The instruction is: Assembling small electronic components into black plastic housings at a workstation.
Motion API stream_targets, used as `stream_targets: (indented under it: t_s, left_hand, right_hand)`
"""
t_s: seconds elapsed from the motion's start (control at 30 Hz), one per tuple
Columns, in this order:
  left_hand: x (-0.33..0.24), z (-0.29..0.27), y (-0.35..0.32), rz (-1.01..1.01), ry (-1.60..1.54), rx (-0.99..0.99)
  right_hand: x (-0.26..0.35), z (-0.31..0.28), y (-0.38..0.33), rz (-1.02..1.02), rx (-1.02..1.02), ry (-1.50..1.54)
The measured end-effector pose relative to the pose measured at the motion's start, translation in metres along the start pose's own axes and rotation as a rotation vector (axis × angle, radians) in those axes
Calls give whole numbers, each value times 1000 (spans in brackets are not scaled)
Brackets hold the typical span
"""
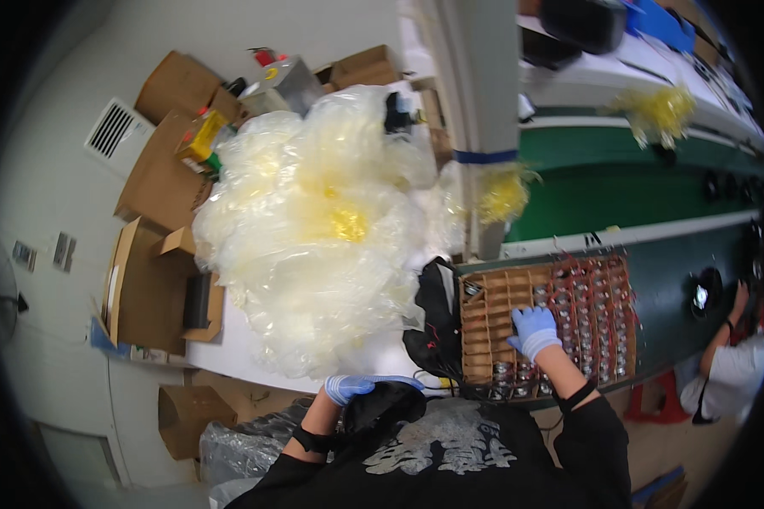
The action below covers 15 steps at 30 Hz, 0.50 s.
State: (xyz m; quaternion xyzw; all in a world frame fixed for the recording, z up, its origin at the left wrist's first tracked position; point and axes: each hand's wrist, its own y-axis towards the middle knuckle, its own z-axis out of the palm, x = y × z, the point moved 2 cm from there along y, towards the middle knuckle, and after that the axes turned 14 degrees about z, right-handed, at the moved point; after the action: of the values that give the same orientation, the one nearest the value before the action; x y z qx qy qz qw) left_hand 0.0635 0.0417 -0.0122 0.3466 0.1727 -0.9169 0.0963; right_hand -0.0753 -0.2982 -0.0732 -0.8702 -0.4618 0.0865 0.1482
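My right hand (535, 332), in a pale blue glove, is over a divided cardboard tray (477, 335), fingers apart; I make out nothing in them. Small silvery metal parts (584, 318) with red wires fill many cells on the tray's right side and some along its near edge. Cells left of the hand look mostly bare, apart from a part at the far left corner. My left hand (352, 388), gloved alike, holds a black rounded, bowl-like housing (385, 409) close to my body. Its fingers lie along the upper rim.
A large heap of clear and yellowish plastic bags (314, 229) covers the table on the left. A black bag (433, 327) lies beside the tray. Cardboard boxes (148, 284) stand further left. A pillar (480, 110) rises beyond the tray. At right, another person's arm (721, 335) reaches over the green bench.
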Motion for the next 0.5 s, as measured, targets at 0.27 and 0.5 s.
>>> stream_targets:
  t_s: [0.27, 0.5]
  left_hand:
    - [30, -39, -11, 80, -94, -140]
    - [33, -28, -11, 228, -225, -251]
  right_hand:
    - [-15, -8, 5, -18, 18, 115]
    - [-30, -117, -16, -49, 9, 1195]
